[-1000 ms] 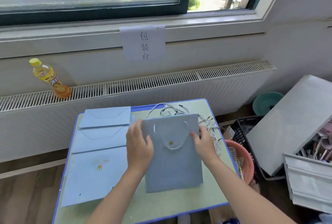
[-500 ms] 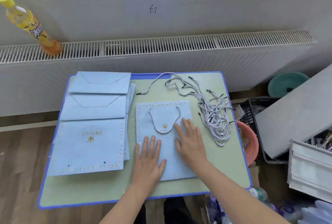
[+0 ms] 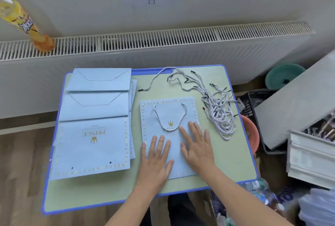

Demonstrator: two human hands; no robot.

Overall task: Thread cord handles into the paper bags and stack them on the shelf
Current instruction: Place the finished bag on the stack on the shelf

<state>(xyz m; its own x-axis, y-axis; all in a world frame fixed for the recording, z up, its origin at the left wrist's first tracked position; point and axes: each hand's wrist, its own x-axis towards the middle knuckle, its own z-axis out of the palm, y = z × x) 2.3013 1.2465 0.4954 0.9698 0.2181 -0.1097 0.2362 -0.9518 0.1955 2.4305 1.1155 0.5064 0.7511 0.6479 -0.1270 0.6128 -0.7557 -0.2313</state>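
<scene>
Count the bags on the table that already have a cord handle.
1: the small bag under both flat hands, left and right. The left-side stack shows none; lower layers are hidden.

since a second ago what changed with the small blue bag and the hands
The small light-blue paper bag, gripped by its sides and raised a second ago, now lies flat on the green table; left hand and right hand press it open-palmed. Loose grey cords unmoved.

Flat hands (image 3: 176, 155) on bag (image 3: 170, 117)
</scene>
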